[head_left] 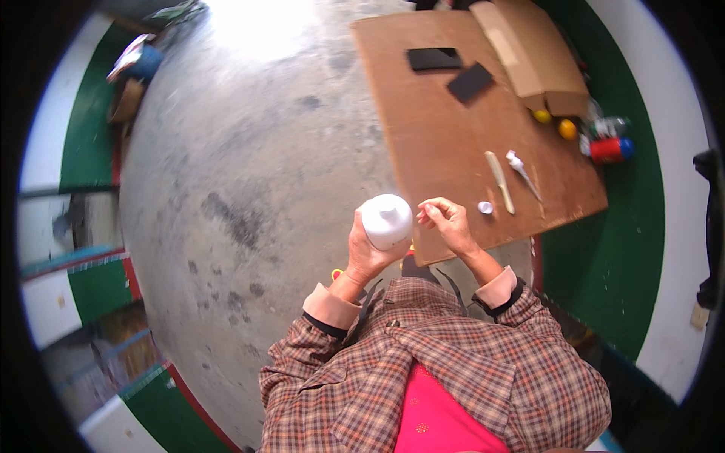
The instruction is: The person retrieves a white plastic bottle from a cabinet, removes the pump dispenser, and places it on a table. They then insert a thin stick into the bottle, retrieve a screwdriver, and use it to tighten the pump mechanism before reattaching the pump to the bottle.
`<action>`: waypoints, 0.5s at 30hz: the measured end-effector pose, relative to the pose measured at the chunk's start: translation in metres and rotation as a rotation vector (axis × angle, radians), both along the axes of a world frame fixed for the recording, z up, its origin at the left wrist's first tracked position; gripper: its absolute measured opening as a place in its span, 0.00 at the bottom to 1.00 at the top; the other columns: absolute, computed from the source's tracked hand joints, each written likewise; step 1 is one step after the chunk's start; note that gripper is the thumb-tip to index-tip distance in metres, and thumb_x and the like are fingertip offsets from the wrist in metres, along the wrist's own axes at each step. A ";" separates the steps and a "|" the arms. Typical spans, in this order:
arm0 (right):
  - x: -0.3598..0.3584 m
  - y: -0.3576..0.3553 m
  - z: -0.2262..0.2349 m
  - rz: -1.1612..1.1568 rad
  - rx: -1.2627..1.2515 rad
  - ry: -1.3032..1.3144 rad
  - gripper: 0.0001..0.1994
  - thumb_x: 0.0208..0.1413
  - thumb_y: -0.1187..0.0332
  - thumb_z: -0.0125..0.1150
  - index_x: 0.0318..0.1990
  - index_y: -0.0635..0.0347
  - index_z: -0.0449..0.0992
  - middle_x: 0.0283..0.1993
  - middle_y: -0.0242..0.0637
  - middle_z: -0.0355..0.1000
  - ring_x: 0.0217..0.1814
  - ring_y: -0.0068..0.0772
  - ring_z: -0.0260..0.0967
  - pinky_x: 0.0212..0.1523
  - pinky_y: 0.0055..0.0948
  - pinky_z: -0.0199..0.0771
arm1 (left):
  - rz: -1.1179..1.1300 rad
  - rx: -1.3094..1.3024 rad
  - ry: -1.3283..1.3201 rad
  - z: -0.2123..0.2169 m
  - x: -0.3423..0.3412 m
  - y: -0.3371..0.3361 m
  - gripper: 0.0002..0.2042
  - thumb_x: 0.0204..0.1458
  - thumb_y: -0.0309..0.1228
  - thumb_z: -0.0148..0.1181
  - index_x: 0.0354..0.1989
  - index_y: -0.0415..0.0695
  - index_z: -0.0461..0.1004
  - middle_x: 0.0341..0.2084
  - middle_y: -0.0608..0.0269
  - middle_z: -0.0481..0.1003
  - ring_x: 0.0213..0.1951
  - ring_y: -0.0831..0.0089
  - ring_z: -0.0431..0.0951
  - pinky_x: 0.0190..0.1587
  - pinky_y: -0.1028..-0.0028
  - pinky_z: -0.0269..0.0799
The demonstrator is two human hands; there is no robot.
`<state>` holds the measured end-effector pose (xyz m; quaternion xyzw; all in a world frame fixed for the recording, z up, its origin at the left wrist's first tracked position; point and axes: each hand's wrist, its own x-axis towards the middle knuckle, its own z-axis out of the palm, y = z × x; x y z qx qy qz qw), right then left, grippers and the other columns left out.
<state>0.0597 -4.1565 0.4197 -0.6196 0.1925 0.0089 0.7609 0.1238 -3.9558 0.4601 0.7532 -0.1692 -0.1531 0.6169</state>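
Observation:
A white plastic bottle (387, 235) with a rounded shoulder and short neck is in my left hand (365, 253), fingers wrapped round its side. Just to its right, apart from it, my right hand (451, 226) hovers by the table edge with fingers curled in and thumb near them; whether something small is between them cannot be made out. On the table nearest that hand lies a small round white cap (485, 207). Beyond it are a long cream-coloured flat tool (499, 183), perhaps a comb, and a white pump head (516, 161) with its thin tube.
The brown wooden table (445, 128) stands on my right. A black phone (434, 59) and another dark flat slab (470, 83) lie toward its far end. Along the wall are an open cardboard box (529, 57), yellow round objects (566, 129) and a red-and-blue container (609, 150). Concrete floor (264, 151) extends left.

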 end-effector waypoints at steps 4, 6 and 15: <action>0.025 0.096 0.028 0.268 0.039 -0.092 0.11 0.67 0.65 0.55 0.43 0.63 0.79 0.36 0.31 0.77 0.37 0.20 0.72 0.38 0.22 0.73 | 0.213 -0.018 -0.108 0.009 -0.026 0.089 0.36 0.34 0.30 0.76 0.54 0.41 0.64 0.43 0.56 0.77 0.44 0.64 0.79 0.47 0.66 0.75; 0.033 0.150 0.027 0.396 0.083 -0.152 0.12 0.67 0.64 0.54 0.43 0.64 0.79 0.36 0.31 0.77 0.37 0.20 0.72 0.38 0.23 0.73 | 0.341 -0.099 -0.048 0.003 -0.042 0.139 0.36 0.35 0.30 0.76 0.55 0.41 0.64 0.43 0.59 0.77 0.44 0.67 0.79 0.47 0.67 0.76; 0.007 0.443 -0.003 0.980 0.375 -0.033 0.18 0.67 0.59 0.54 0.56 0.62 0.73 0.48 0.35 0.75 0.51 0.25 0.71 0.46 0.29 0.75 | 0.806 -0.355 -0.007 0.007 -0.137 0.404 0.27 0.42 0.32 0.71 0.51 0.38 0.70 0.40 0.62 0.77 0.40 0.72 0.78 0.44 0.71 0.75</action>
